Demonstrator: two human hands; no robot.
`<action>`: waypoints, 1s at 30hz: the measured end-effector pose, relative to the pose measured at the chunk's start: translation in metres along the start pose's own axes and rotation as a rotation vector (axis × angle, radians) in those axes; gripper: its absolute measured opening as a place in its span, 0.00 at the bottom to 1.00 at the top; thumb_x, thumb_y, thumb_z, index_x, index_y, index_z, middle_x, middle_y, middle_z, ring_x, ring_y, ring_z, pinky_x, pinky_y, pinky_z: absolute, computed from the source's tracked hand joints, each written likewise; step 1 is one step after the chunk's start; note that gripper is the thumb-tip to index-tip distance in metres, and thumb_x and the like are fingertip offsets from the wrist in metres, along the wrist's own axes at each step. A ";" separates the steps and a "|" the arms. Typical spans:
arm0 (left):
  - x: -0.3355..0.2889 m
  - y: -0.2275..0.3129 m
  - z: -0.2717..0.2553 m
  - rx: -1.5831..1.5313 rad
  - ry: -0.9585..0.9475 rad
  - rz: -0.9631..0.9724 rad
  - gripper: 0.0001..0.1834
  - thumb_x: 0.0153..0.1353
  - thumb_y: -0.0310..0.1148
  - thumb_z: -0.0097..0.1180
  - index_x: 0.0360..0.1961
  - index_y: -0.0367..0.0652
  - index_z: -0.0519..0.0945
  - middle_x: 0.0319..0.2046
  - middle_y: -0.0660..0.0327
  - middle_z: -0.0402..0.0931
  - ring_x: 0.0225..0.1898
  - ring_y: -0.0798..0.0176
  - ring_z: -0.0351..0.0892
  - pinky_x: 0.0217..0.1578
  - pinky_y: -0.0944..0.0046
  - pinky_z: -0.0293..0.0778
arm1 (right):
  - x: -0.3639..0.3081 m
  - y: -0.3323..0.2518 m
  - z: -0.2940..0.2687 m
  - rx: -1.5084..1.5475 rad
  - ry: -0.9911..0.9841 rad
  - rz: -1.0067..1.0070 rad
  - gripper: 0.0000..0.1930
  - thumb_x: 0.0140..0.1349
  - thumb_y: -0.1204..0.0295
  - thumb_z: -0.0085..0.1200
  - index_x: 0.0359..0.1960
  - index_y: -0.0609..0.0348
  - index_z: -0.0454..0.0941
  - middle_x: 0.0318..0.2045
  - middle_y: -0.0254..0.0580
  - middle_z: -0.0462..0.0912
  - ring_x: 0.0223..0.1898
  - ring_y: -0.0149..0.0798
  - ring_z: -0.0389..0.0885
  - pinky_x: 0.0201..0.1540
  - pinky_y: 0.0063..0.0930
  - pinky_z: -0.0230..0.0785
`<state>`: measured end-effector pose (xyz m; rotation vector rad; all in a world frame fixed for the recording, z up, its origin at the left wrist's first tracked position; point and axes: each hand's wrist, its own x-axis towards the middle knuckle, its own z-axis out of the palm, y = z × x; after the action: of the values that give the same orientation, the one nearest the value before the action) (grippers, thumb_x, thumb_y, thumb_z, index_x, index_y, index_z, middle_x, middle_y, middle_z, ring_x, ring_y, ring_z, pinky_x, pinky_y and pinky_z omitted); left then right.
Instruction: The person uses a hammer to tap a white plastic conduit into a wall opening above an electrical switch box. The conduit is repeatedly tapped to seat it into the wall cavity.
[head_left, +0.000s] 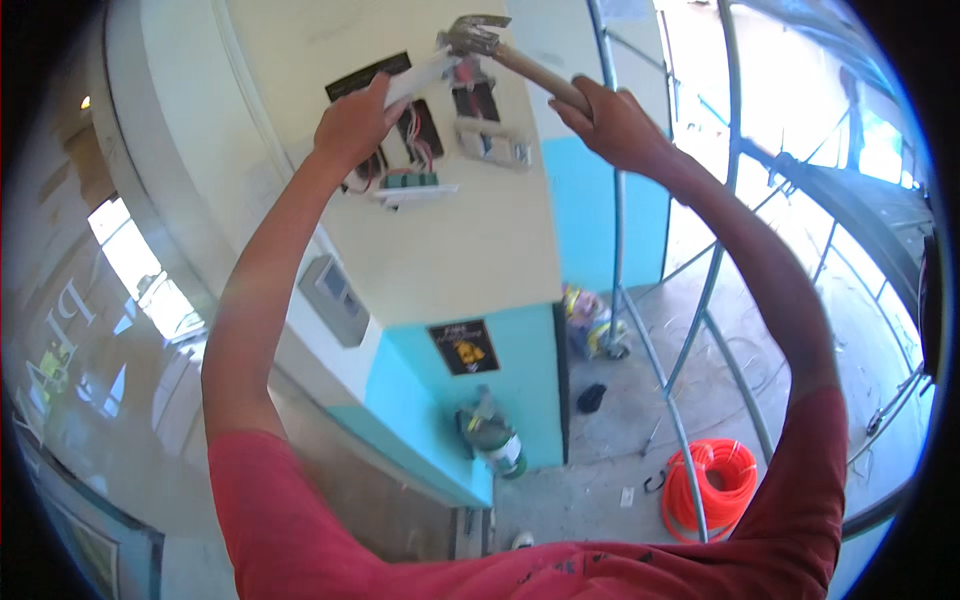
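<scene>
High in front of me, my right hand [615, 125] grips the wooden handle of a claw hammer [545, 77]. The hammer's metal head is up near the wall's right edge. My left hand [355, 125] is closed around a white strip-like piece [422, 77], whose far end meets or overlaps the hammer head; whether they touch, I cannot tell. Behind my hands, a cream wall [450, 245] has recessed electrical boxes [420, 130] with red and white wires coming out. A switch plate with a green back [410, 182] and another pale plate [493, 143] hang from the openings.
Metal scaffold tubes [617, 220] rise close on my right. An orange coil [735, 470] lies on the floor beside them. A grey wall box [335, 302], a dark poster [463, 347] and a green container [507, 455] are below. Glass [60, 300] stands at left.
</scene>
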<state>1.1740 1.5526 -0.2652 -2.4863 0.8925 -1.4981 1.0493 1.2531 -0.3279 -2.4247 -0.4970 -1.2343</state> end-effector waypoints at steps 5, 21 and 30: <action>0.006 0.001 0.000 -0.034 -0.043 -0.061 0.23 0.65 0.52 0.44 0.40 0.40 0.68 0.25 0.46 0.78 0.29 0.42 0.79 0.29 0.47 0.74 | -0.017 -0.012 -0.030 0.082 0.105 0.089 0.19 0.66 0.53 0.47 0.35 0.60 0.72 0.16 0.40 0.72 0.15 0.32 0.70 0.21 0.33 0.64; 0.025 0.029 -0.048 0.025 -0.265 -0.165 0.25 0.66 0.52 0.43 0.41 0.36 0.71 0.25 0.46 0.77 0.30 0.46 0.79 0.34 0.49 0.73 | -0.018 -0.037 -0.047 0.384 0.262 -0.027 0.22 0.65 0.50 0.46 0.34 0.59 0.71 0.14 0.28 0.68 0.14 0.21 0.67 0.16 0.18 0.61; 0.045 0.029 -0.057 0.041 -0.314 -0.050 0.25 0.67 0.51 0.42 0.39 0.35 0.72 0.27 0.48 0.78 0.29 0.48 0.78 0.33 0.51 0.72 | 0.025 -0.004 0.003 0.300 0.070 0.179 0.21 0.66 0.50 0.43 0.32 0.58 0.69 0.15 0.28 0.67 0.14 0.21 0.65 0.16 0.18 0.61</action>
<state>1.1291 1.5171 -0.2121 -2.6289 0.7418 -1.0796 1.0632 1.2613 -0.3085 -2.1169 -0.4022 -1.0796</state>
